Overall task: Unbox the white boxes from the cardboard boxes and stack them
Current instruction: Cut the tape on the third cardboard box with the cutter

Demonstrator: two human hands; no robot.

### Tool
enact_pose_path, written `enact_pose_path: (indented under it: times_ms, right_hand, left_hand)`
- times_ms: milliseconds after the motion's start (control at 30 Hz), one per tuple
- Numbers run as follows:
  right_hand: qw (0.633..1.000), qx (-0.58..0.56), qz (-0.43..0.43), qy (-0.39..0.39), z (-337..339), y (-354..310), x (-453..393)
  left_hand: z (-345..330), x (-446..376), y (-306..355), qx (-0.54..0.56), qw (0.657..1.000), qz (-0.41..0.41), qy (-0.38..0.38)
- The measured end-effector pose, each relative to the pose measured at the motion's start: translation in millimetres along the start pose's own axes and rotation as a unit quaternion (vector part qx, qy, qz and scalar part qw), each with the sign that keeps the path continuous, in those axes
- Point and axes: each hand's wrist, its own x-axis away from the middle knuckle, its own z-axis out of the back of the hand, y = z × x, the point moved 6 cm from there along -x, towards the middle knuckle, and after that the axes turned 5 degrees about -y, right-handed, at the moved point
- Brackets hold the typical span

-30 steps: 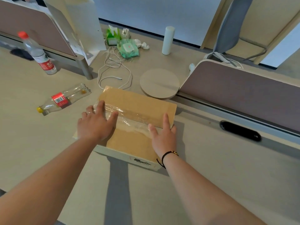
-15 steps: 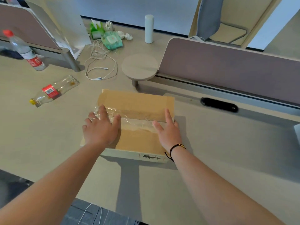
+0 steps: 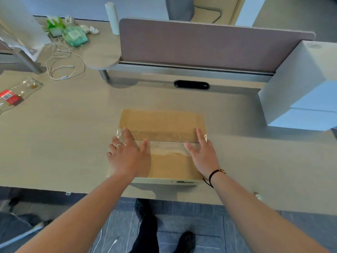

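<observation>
A closed cardboard box (image 3: 162,123) lies flat on the desk near its front edge, with clear tape across the seam of its top. My left hand (image 3: 127,156) rests flat on the box's left side, fingers straight and spread over the tape end. My right hand (image 3: 202,152) lies flat on the right side, fingers straight and pointing away from me. A stack of white boxes (image 3: 299,88) stands at the right edge of the desk, partly cut off by the frame.
A grey-brown divider panel (image 3: 200,42) runs behind the box, with a black cable slot (image 3: 191,84) below it. At the left lie a crushed plastic bottle (image 3: 16,94), white cables (image 3: 62,64) and green tissue packs (image 3: 73,35). The desk's front edge (image 3: 54,190) is close.
The view has swung right and tilted down, so the white stack and the floor now show. The cardboard box has come toward the desk's front edge under both flat hands.
</observation>
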Motion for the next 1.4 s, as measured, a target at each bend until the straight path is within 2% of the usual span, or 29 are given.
enact_pose_path:
  times_ms: [333, 700, 933, 1067, 1167, 1267, 1333, 1400]
  right_hand:
    - [1.000, 0.005, -0.015, 0.005, 54, 75, 64]
    - [1.000, -0.020, 0.001, 0.012, 53, 81, 66]
    - [1.000, -0.021, 0.007, 0.018, 54, 81, 67]
    - [0.999, -0.039, 0.015, 0.006, 54, 78, 67]
    - [0.991, -0.125, 0.015, 0.037, 66, 93, 77]
    - [0.974, -0.164, -0.084, 0.134, 93, 143, 93]
    - [0.970, -0.090, -0.146, 0.172, 113, 179, 102]
    - [0.964, -0.025, -0.204, 0.168, 126, 210, 108]
  left_hand:
    - [-43, 85, 42, -0.007, 1.000, -0.012, -0.001]
    - [-43, 90, 49, -0.048, 0.999, -0.012, -0.001]
    - [-46, 93, 56, -0.043, 0.998, -0.016, -0.031]
    - [-55, 108, 87, -0.066, 0.991, -0.117, -0.018]
    - [-77, 130, 137, -0.088, 0.966, -0.238, -0.042]
    - [-93, 150, 182, -0.113, 0.937, -0.326, -0.053]
    - [-100, 155, 203, -0.123, 0.928, -0.347, -0.057]
    - [-104, 155, 215, -0.132, 0.928, -0.345, -0.051]
